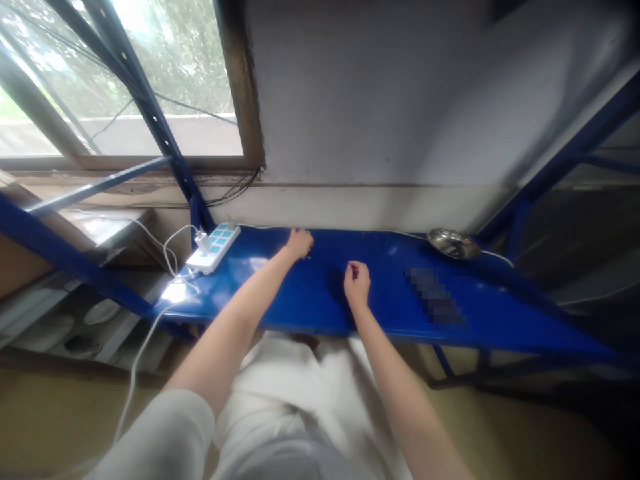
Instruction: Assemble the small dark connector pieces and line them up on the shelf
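My left hand (300, 244) reaches to the back part of a blue metal shelf (320, 300), its fingers curled down close to the surface. Some tiny dark specks show by its fingertips, too small to name. Nearer to me, my right hand (357, 281) hovers over the shelf with thumb and fingers drawn together. Whatever either hand may hold is hidden or too small to make out.
A white power strip (216, 250) with a plugged-in charger (203, 241) sits at the shelf's left end. On the right are a shiny metal bowl (453, 244) and a blurred-out dark oblong thing (436, 297). Blue uprights (165, 133) frame the shelf; white cables trail along it.
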`<action>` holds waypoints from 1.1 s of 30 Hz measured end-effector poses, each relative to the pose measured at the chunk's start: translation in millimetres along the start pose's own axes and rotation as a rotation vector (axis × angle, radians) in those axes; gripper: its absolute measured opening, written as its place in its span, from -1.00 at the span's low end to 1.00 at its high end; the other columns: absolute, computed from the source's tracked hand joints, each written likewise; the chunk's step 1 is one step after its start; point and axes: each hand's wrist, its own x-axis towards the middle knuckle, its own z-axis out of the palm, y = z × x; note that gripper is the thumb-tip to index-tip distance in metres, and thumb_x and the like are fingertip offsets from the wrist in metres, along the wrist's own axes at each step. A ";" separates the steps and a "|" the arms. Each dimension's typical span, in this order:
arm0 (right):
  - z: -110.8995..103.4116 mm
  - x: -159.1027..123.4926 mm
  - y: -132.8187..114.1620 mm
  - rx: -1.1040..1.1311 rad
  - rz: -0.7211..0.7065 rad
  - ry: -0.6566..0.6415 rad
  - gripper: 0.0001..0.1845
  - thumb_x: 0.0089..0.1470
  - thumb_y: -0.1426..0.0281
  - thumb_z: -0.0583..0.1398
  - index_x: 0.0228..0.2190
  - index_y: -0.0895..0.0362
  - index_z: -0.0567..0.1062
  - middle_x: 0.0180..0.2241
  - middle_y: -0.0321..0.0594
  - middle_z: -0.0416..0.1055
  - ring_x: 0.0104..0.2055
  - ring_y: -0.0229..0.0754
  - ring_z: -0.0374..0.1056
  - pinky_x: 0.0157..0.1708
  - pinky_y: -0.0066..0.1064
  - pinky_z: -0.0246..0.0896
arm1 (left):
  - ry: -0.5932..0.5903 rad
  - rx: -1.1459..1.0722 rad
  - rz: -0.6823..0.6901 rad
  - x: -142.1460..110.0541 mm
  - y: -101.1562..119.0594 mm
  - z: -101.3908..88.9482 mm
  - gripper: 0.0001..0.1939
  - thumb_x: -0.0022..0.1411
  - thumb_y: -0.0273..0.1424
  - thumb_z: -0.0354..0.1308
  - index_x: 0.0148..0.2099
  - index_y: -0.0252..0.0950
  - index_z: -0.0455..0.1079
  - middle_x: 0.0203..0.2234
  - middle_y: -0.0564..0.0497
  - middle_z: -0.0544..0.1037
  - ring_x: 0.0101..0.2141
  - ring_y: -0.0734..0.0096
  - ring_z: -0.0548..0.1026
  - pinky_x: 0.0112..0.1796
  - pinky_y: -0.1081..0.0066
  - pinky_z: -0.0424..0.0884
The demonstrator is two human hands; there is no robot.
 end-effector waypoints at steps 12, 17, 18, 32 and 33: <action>-2.7 -0.4 -3.0 0.010 0.050 -0.009 -0.75 0.06 0.29 0.00 -0.30 0.16 0.38 -0.29 -0.08 0.35 -0.28 -0.17 0.28 -0.28 -0.29 0.23 | 0.023 -0.121 -0.051 4.8 -4.5 3.8 -0.82 0.04 -0.50 0.12 -0.26 -0.28 0.46 -0.18 -0.13 0.47 -0.06 0.14 0.30 -0.04 0.16 0.09; -2.5 -0.3 -1.8 -0.003 0.040 0.002 -0.74 0.07 0.29 0.00 -0.31 0.17 0.38 -0.29 -0.08 0.35 -0.29 -0.18 0.28 -0.28 -0.30 0.22 | 0.253 -0.423 -0.094 2.8 -3.3 -4.0 -0.78 0.10 -0.41 0.11 -0.17 -0.29 0.44 -0.16 -0.11 0.49 -0.08 0.22 0.37 -0.03 0.21 0.14; -2.3 -0.2 -1.0 -0.003 0.039 0.005 -0.74 0.07 0.29 0.00 -0.31 0.17 0.37 -0.30 -0.09 0.35 -0.29 -0.18 0.28 -0.28 -0.31 0.22 | 0.369 -0.530 -0.118 -1.5 -1.6 -5.8 -0.78 0.14 -0.39 0.07 -0.16 -0.30 0.43 -0.17 -0.11 0.50 -0.11 0.27 0.40 -0.05 0.27 0.19; -0.3 -0.7 -0.2 -0.006 0.027 0.011 -0.76 0.05 0.31 0.00 -0.32 0.16 0.37 -0.32 -0.11 0.35 -0.33 -0.19 0.27 -0.30 -0.31 0.22 | 0.753 -1.266 -0.644 -123.7 27.1 65.2 -0.69 0.16 -0.19 -0.02 -0.39 -0.34 0.37 -0.59 0.02 0.45 -0.63 0.56 0.35 -0.52 0.53 0.30; -0.4 -0.6 -0.4 -0.010 0.021 0.012 -0.76 0.05 0.31 0.00 -0.32 0.16 0.37 -0.32 -0.11 0.34 -0.33 -0.19 0.27 -0.30 -0.31 0.22 | 0.740 -1.265 -0.648 -124.1 27.4 66.8 -0.69 0.16 -0.20 -0.02 -0.39 -0.34 0.37 -0.59 0.02 0.45 -0.63 0.56 0.35 -0.52 0.53 0.30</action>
